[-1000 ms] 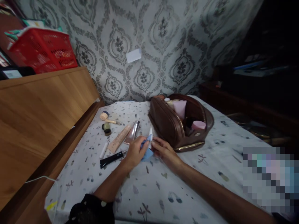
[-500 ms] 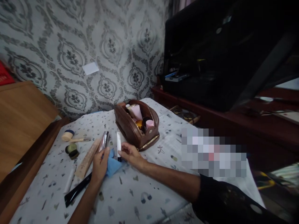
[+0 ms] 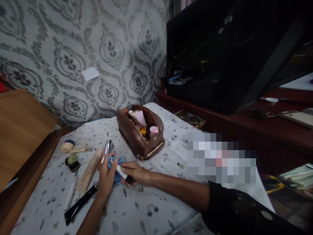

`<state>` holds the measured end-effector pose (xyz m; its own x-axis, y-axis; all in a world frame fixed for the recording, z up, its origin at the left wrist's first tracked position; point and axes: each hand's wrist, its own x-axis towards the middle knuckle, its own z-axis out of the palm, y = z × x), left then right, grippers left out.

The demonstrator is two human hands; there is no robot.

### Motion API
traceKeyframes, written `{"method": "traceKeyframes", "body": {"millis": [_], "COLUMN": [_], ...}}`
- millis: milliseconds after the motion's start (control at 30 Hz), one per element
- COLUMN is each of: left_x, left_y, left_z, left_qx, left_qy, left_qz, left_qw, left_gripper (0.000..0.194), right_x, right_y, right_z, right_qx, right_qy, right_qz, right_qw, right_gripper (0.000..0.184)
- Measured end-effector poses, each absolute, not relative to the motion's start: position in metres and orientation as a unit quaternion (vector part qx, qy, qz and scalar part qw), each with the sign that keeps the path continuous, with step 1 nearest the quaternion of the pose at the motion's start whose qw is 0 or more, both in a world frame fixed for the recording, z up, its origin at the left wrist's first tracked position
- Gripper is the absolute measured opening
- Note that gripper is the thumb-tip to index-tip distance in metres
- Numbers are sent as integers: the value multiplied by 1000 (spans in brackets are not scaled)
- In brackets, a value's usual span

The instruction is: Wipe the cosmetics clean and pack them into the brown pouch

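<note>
My right hand (image 3: 137, 173) grips a small white tube (image 3: 120, 171) with a black cap, tilted with the cap toward me. My left hand (image 3: 107, 174) is closed on a blue cloth (image 3: 119, 161), which is pressed round the tube's upper end. Part of the cloth hangs below the tube. Just beyond my left hand lies a silvery tube (image 3: 107, 147). A beige tube (image 3: 90, 171) and a black tube (image 3: 79, 206) lie to the left. Behind my hands stands an open brown cosmetic bag (image 3: 133, 140) with a pink tube (image 3: 139, 118) and a pink-lidded container (image 3: 154, 130) inside.
A jar with a dark blue lid (image 3: 67, 146), a brush (image 3: 79, 150), a green round container (image 3: 72, 160) and a white stick-shaped tube (image 3: 70, 193) lie on the patterned cloth (image 3: 137, 212). A dark screen (image 3: 207, 65) stands at the right. A blurred patch covers something at the right edge.
My right hand has turned the white tube and brought it left to the blue cloth. My left hand has come away from the silvery tube and gathered the cloth round the white tube's end.
</note>
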<state>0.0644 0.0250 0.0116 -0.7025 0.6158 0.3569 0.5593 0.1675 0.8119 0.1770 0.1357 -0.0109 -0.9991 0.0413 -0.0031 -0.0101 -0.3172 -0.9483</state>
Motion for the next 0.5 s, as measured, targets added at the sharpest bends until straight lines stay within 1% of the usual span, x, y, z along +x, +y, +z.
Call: {"method": "traceKeyframes", "body": {"millis": [133,200,267,333,500], "left_x": [59,55,51,47,43], "left_y": [25,22,20,18,17], "left_z": [12,14,15,14,12], "left_qx": [356,335,306,271,221], "left_qy": [781,793,809,822,823], "left_qz": [513,509,502,501,521], "left_qw": [26,15,8,12,50], "left_gripper": [42,45,47,49,50], "right_x": [174,173,172,172,169], "right_y": [137,136,136,136,136], "right_z": [-14,-14,-13,-12,-15], "right_qx": [-27,-22,-24,-39,-24], "right_qy": [-569,-573,-579,-579,-579], "right_qz": [821,819,815,814,814], "right_qw": [-19,-25,-14,2,36], "right_gripper": [59,64,75,81,81]}}
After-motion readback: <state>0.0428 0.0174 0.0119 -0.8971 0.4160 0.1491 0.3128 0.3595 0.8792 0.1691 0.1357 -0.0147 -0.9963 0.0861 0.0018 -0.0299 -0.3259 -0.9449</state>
